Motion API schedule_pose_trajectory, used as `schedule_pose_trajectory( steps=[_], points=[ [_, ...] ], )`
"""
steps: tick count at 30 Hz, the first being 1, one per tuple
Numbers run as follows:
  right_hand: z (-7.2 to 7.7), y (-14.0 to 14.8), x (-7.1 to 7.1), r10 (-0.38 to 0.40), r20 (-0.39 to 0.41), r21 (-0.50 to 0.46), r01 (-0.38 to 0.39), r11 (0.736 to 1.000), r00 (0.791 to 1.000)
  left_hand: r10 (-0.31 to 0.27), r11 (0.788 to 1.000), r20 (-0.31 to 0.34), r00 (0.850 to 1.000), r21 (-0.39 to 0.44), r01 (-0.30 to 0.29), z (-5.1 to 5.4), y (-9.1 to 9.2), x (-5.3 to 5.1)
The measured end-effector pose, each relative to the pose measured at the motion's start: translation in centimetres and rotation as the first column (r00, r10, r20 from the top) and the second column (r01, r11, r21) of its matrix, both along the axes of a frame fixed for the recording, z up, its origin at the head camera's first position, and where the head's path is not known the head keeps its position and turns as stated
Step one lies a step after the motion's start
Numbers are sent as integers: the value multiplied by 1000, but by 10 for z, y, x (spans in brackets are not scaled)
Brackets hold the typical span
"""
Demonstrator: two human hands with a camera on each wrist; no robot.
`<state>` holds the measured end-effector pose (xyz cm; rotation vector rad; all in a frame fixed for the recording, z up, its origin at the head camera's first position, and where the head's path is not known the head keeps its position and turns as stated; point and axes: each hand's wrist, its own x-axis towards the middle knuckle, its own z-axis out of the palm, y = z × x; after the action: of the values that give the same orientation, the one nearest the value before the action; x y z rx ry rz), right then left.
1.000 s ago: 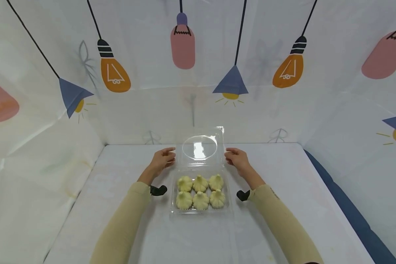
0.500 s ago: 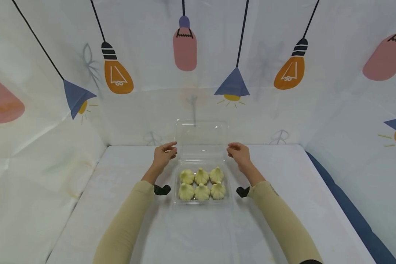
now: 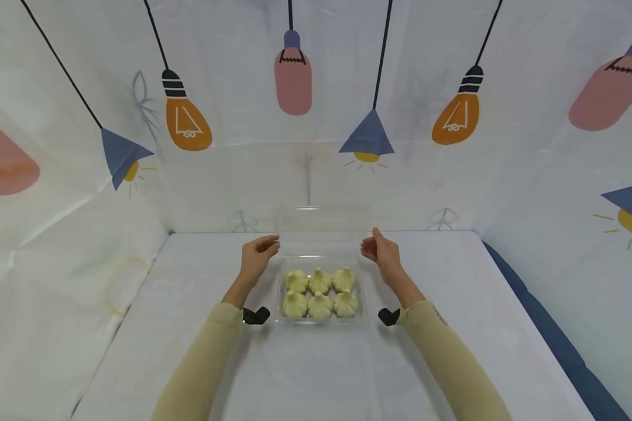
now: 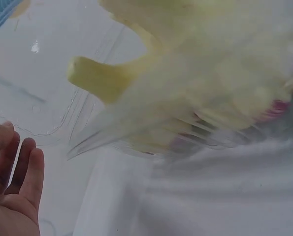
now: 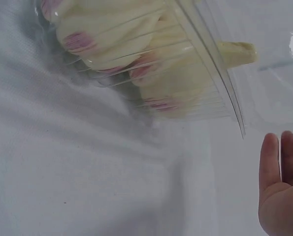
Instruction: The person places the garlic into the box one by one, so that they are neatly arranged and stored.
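Note:
Several pale garlic bulbs (image 3: 320,305) with stubby stems sit in two rows in the base of a clear plastic clamshell box (image 3: 320,320). The box's hinged lid (image 3: 321,221) stands raised at the far side. My left hand (image 3: 256,255) is at the lid's left edge, its fingers extended and thumb close to them; whether they touch is unclear. At the right edge is my right hand (image 3: 384,255), with straight, relaxed fingers; contact cannot be told. Purple-tinged garlic (image 5: 151,73) shows through the box wall in the right wrist view.
The box rests on a white-covered table (image 3: 316,380). Behind it hangs a white cloth backdrop (image 3: 232,175) printed with lamps and bulbs. A dark blue strip (image 3: 548,333) runs along the table's right side.
The lid, leaning back at first, has swung up and toward me. The base has shifted slightly away from me. Both hands have stayed beside the lid, and the right hand's index finger now points up.

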<state>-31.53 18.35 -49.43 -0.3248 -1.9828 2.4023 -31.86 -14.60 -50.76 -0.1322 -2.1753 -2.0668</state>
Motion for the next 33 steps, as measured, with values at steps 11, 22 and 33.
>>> schedule_pose_trajectory(
  steps=[11,22,33],
  points=[
    [-11,10,25,71,36,-50,-69,996,997,-33,998,-27,999,-58,31,-21,-5,21],
    [-3,18,48,261,67,54,-264,963,963,-84,987,59,995,-132,91,-12,-14,40],
    [-7,30,76,507,9,208,-498,842,862,-234,953,99,967,-171,248,-8,-21,60]
  ],
)
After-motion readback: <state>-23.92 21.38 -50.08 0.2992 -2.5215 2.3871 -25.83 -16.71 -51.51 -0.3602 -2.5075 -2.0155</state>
